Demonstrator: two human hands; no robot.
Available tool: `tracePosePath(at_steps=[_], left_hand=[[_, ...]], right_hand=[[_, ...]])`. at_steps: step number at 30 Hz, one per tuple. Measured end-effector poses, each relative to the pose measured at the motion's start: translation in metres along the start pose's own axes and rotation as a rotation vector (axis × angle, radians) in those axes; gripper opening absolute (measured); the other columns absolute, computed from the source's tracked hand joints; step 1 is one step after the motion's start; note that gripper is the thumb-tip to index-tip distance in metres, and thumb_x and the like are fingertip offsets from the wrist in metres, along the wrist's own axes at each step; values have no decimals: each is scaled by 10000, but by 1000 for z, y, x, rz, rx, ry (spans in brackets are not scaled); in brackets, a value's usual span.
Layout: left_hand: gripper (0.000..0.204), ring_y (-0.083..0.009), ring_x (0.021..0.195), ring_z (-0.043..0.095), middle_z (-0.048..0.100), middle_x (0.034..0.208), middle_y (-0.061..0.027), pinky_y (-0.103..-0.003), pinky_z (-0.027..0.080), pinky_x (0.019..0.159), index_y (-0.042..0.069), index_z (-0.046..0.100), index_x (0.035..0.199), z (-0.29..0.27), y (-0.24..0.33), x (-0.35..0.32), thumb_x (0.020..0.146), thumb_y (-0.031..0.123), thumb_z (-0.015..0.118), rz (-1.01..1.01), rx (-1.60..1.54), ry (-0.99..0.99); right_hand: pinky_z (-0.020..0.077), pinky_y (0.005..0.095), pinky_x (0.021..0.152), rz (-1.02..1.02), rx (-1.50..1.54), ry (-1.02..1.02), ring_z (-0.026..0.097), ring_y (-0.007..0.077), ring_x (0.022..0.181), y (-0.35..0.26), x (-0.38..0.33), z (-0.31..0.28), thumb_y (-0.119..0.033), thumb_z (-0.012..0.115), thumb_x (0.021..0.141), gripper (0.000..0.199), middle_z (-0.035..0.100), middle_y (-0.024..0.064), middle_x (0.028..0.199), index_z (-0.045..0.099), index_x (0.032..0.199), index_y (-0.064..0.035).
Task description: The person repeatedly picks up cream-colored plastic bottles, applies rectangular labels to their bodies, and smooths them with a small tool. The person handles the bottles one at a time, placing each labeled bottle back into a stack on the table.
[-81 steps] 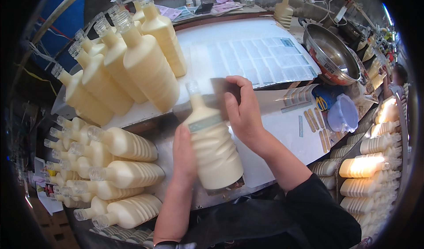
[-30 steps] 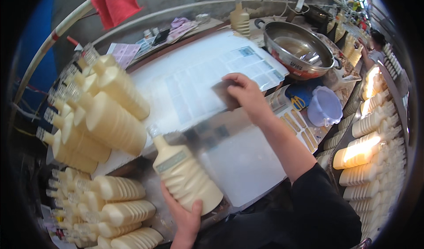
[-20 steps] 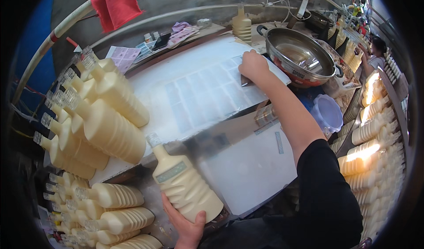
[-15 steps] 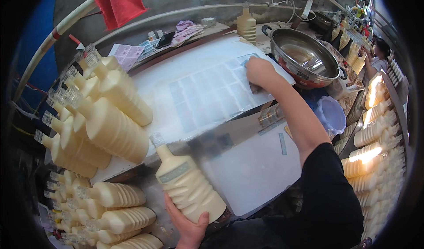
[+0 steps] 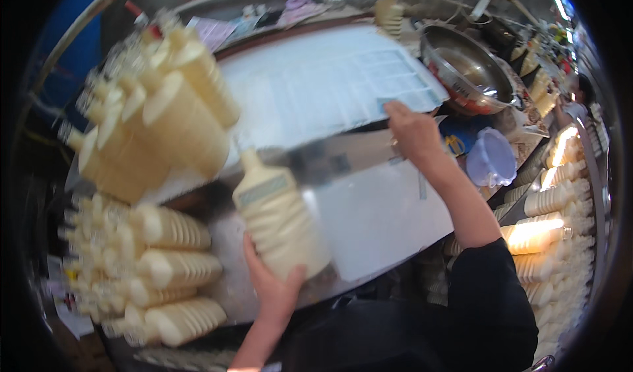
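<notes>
My left hand [image 5: 275,291] is wrapped round the lower end of a cream plastic bottle [image 5: 280,220], its neck tilted away from me. A grey-green label strip [image 5: 265,190] crosses the bottle's shoulder. Over the near right edge of the white board, my right hand [image 5: 417,134] pinches a small bluish label [image 5: 388,103] between thumb and fingers. Pale blue labels lie in rows on a sheet [image 5: 349,78] on that board. Motion blurs the bottle's neck and the pinched label.
Cream bottles stand grouped [image 5: 175,108] at the left, and more lie stacked [image 5: 178,266] below them. A large metal pan [image 5: 461,65] and a lilac basin [image 5: 491,157] are at the right. Many bottles [image 5: 547,233] fill the far right. A lower white board [image 5: 382,220] lies before me.
My right hand has come nearer from the far right of the label sheet, with a bluish label in its fingers. My left hand still holds the bottle; the whole view has shifted.
</notes>
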State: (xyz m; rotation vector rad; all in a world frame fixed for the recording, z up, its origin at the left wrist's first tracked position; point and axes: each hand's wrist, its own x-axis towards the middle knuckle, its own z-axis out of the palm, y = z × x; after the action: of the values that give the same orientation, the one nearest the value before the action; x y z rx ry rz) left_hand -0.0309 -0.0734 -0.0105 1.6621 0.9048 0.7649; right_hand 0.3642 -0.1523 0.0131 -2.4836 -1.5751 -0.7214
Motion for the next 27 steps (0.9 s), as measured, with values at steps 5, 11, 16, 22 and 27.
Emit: tracePosePath(at_steps=[5, 11, 16, 22, 27], left_hand=[[1156, -342, 1392, 444, 393, 1529, -250, -438, 347, 1169, -41, 114, 1610, -6, -6, -13, 757, 314, 809, 53, 132, -114], [1235, -353, 1427, 423, 380, 1554, -266, -440, 341, 1176, -58, 138, 1604, -11, -12, -20, 764, 467, 875, 99, 165, -91], [1074, -376, 1427, 396, 366, 1539, -259, -455, 328, 1181, -45, 205, 1580, -13, -18, -22, 780, 340, 810, 156, 156, -72], [784, -308, 1445, 359, 364, 1538, -209, -426, 286, 1204, -10, 247, 1563, -12, -5, -12, 937, 242, 646, -12, -397, -84], [680, -306, 1408, 400, 398, 1491, -238, -418, 327, 1173, -1, 296, 1485, -4, 4, -4, 944, 181, 667, -141, -317, 9]], right_hand=[[597, 371, 744, -142, 128, 213, 734, 293, 847, 12, -12, -15, -44, 654, 857, 192, 738, 108, 1073, 704, 1042, -52], [567, 301, 686, 270, 914, -268, 740, 169, 754, -71, -33, -74, -128, 725, 865, 166, 778, 115, 891, 791, 975, -23], [562, 337, 599, -306, 910, 26, 730, 241, 745, -168, -83, -122, -76, 711, 818, 296, 745, 114, 1010, 728, 1110, -24], [510, 316, 530, -487, 538, 147, 643, 209, 619, -210, -105, -123, -94, 681, 769, 358, 700, 130, 1118, 713, 1108, 17], [488, 287, 520, -493, 406, 205, 617, 172, 592, -215, -113, -117, -110, 684, 762, 367, 705, 168, 1181, 725, 1104, 17]])
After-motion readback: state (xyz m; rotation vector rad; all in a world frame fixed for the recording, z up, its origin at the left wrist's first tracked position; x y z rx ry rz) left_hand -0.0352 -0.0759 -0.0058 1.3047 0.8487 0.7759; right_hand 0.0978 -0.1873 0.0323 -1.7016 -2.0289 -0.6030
